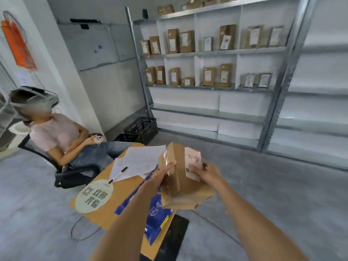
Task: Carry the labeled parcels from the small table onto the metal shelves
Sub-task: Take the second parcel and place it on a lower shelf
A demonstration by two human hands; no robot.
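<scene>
Low in the centre of the frame, both hands hold a brown cardboard parcel [180, 176] above the small table [113, 196]. The left hand [163, 171] has its fingers wrapped around the taped left edge; the right hand [206, 171] presses flat fingers on the white label [194, 162]. Loose papers [139, 161], a pen [118, 174] and blue mailers [156, 215] lie on the table. The metal shelves [212, 51] fill the upper right, and a seated person [58, 136] is at left.

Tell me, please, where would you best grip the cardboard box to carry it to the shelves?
Grip the box by its two opposite narrow sides, one hand from each side. It is tall and flat, standing upright, so the left hand on the taped edge and the right hand at the labelled face should steady it.
</scene>
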